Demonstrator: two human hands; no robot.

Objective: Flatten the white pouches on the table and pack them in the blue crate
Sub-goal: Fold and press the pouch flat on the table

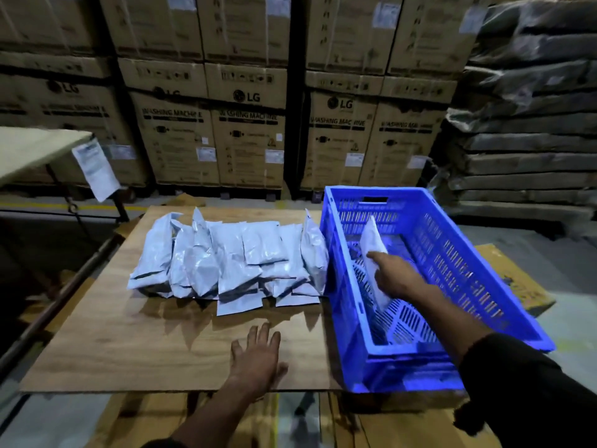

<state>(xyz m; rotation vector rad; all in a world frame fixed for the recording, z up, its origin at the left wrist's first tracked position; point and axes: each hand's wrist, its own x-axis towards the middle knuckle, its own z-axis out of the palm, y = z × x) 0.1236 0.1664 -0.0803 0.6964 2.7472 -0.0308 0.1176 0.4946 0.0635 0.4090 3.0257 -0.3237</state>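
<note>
A heap of several white pouches lies across the far half of the wooden table top. The blue crate stands on the right, against the heap. Inside it one white pouch stands on edge along the left wall. My right hand is down in the crate and holds this pouch, index finger stretched along its side. My left hand rests flat on the bare wood near the front edge, fingers spread, holding nothing.
Stacked cardboard washing-machine boxes form a wall behind the table. Wrapped dark slabs are piled at the right. Another table with a hanging paper sheet stands at the left. Flattened cardboard lies under the crate.
</note>
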